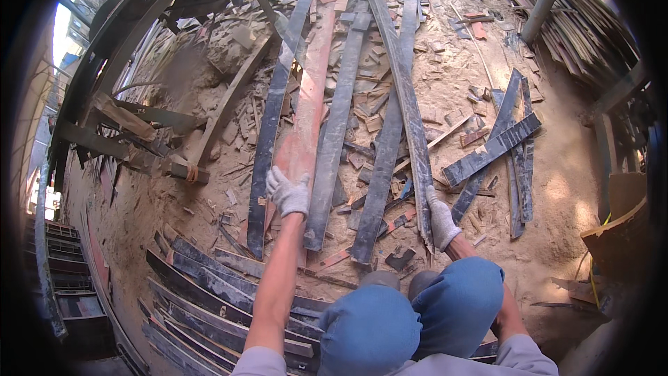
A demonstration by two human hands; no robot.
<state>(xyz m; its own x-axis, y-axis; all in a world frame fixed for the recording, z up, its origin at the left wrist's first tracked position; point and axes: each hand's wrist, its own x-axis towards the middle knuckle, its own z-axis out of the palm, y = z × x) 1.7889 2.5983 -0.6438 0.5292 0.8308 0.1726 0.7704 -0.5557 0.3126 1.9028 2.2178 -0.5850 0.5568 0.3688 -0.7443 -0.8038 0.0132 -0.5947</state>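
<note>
My left hand [289, 193], in a pale work glove, lies with spread fingers on the near part of a long reddish plank [306, 122]. My gloved right hand [442, 223] grips the near end of a long dark plank [405, 87] along its right edge; the fingers under it are hidden. That plank slants away to the far side and crosses over another dark plank [380, 188]. Between the hands lies a greyish-black plank [334, 146]. A further dark plank [270, 143] runs along the left side of the reddish one.
Several dark planks [209, 285] lie stacked at near left. Shorter dark boards [497, 150] cross each other on the right. Wood scraps [243, 122] litter the sandy ground. A metal frame [139, 49] stands at left, a post [547, 0] and a plank pile [591, 28] at far right.
</note>
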